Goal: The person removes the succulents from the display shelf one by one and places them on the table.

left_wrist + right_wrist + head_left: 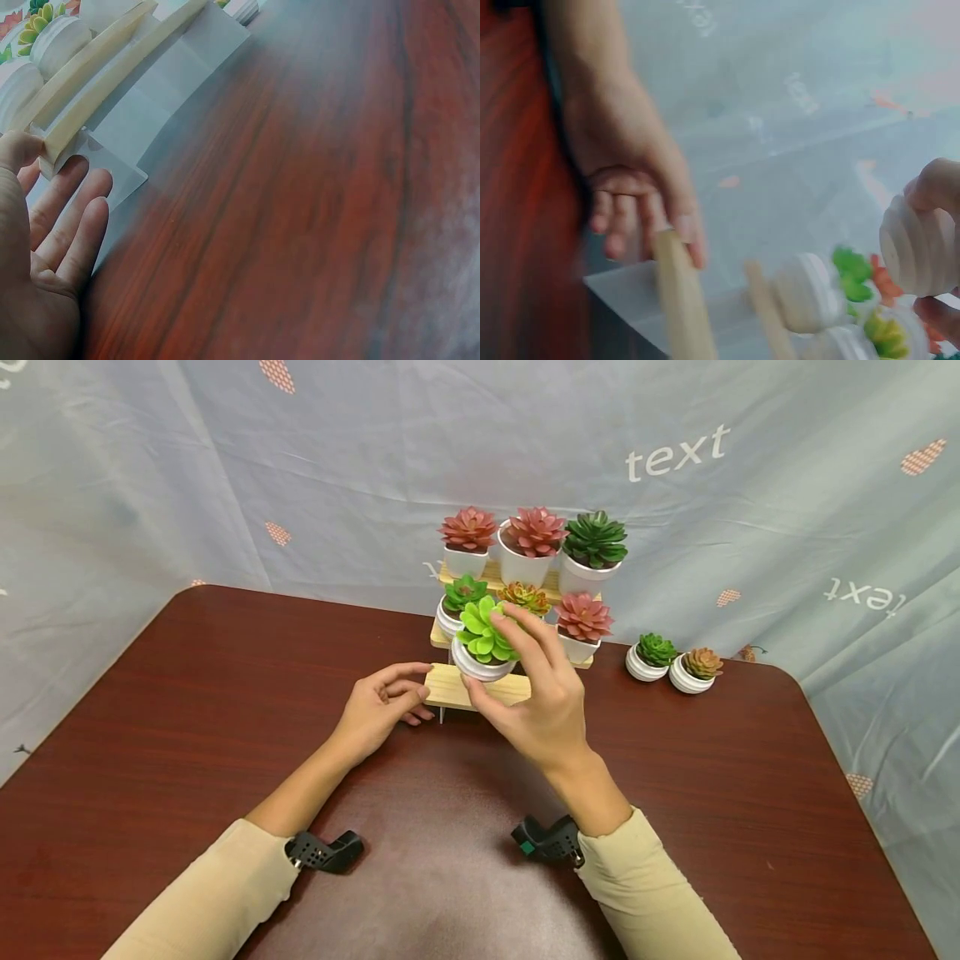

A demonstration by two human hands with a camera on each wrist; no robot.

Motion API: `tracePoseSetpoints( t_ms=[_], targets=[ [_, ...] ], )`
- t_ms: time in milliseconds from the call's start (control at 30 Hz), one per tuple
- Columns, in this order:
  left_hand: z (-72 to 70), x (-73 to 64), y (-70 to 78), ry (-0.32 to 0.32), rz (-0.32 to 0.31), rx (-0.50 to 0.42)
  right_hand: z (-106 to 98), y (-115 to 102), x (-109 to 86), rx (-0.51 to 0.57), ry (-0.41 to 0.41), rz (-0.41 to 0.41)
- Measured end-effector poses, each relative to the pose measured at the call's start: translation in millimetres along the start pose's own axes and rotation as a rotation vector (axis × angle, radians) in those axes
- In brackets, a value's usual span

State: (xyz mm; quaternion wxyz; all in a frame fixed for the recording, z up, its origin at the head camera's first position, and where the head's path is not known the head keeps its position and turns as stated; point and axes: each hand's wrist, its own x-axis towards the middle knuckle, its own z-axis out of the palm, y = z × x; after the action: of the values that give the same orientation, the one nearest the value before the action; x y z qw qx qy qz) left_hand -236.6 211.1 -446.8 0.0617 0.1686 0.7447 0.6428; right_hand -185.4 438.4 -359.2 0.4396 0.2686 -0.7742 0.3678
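Here, "text" (678,453) on curtain (375,452), right fingers (531,653) grasping succulent (483,631), left fingers (399,672) apparently pinching shelf (452,688)

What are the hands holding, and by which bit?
The right hand holds the bright green plant by its white pot; whether its fingers touch the leaves is unclear. The left hand pinches the left end of the lowest wooden step.

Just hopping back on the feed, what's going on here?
A person's right hand holds a bright green potted succulent up by the bottom shelf, not set down yet. The left hand grips that shelf's left end. Six potted plants stand on the two shelves above, and two small pots sit on the table to the right.
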Motion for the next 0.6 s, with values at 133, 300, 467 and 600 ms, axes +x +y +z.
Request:
tracePoseSetpoints(
  t_ms=[133, 300, 467, 600],
  targets=[
    [0.2, 0.8, 0.5, -0.004, 0.001, 0.000, -14.3, 1.7, 9.8, -0.006, 0.066, 0.027],
    [0.0, 0.7, 1.4, -0.039, 0.003, 0.035, -33.3, 6.3, 20.7, -0.012, 0.178, 0.043],
    [0.3, 0.4, 0.5, -0.047, 0.007, 0.056, -51.6, 10.5, 26.4, -0.015, 0.257, 0.075],
    [1.2, 0.2, -0.6, -0.033, 0.008, 0.051, -65.6, 16.4, 27.2, -0.021, 0.301, 0.117]
  ],
)
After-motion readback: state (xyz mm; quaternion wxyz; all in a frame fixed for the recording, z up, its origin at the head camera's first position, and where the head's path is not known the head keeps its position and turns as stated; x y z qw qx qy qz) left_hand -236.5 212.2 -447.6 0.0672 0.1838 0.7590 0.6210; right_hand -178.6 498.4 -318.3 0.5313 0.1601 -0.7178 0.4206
